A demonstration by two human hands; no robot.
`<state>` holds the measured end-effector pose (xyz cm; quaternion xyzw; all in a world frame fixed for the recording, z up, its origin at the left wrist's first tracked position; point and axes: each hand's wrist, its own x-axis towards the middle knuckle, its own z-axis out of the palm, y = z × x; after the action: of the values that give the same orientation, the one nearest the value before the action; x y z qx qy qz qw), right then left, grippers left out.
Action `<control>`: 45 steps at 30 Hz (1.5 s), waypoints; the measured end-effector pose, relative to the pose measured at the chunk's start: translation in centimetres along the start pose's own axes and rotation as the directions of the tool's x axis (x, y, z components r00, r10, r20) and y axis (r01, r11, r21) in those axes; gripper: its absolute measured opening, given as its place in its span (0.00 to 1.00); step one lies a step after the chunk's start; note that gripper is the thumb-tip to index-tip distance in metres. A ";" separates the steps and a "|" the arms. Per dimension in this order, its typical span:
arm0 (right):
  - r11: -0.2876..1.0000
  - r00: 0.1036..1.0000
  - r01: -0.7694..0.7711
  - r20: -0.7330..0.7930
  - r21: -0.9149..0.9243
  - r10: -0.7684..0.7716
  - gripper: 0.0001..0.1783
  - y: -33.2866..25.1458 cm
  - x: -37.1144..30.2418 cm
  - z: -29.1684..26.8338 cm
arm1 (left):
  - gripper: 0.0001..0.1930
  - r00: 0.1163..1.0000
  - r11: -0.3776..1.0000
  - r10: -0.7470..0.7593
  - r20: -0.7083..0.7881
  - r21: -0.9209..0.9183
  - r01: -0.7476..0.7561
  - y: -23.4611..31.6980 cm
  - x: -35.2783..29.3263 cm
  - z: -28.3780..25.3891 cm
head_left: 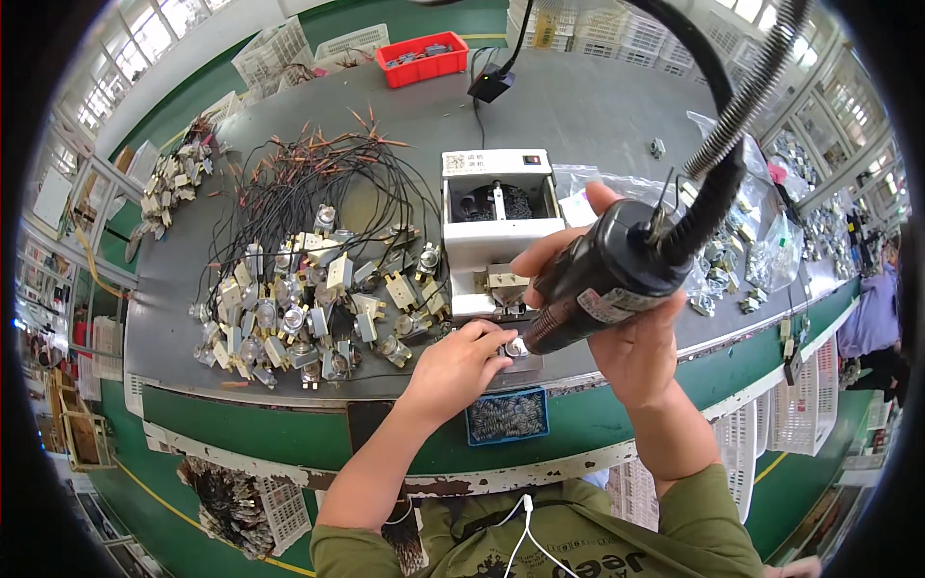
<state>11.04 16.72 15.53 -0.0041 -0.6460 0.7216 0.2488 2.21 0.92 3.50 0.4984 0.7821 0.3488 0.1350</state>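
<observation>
My right hand (636, 352) is wrapped round a thick black electric screwdriver (597, 279), which tilts down and to the left. Its tip end comes down at a small clear-and-metal part (517, 347) on the bench's front edge. The fingers of my left hand (453, 371) are closed on that part and steady it; its exact kind is partly hidden by the fingers and the tool. Just behind stands a white screw feeder (496, 236) with dark screws in its open top. A small cream-coloured block (506, 284) sits at its front.
Left of the feeder lies a heap of wired lamp-like assemblies (299, 313) with black leads. A blue tray (507, 417) of small metal pieces hangs at the front edge. Behind are a red bin (421, 60) and a black adapter (491, 84). Bagged metal parts (732, 260) lie right.
</observation>
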 end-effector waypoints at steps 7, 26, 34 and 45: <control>0.987 0.983 0.157 0.095 -0.020 -0.154 0.54 1.2 -0.5 0.2 | 0.16 0.999 0.995 -0.019 0.041 0.102 0.015 -0.2 -0.4 0.1; 0.967 0.959 0.245 -0.131 -0.073 -0.253 0.56 6.3 -1.7 0.8 | 0.14 1.000 0.996 -0.018 0.011 0.083 0.017 -0.8 -0.5 0.9; 0.936 0.952 0.290 -0.042 -0.201 -0.304 0.57 6.8 -1.6 0.6 | 0.14 0.999 0.994 -0.020 0.039 0.108 0.016 -0.9 -0.4 0.9; 0.939 0.952 0.301 -0.003 -0.164 -0.305 0.56 6.5 -1.5 0.8 | 0.14 1.000 0.997 -0.022 0.008 0.069 0.022 -0.2 -0.6 0.9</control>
<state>9.81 15.18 9.07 0.0651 -0.6916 0.6199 0.3649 2.84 0.67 2.65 0.4956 0.7985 0.3181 0.1251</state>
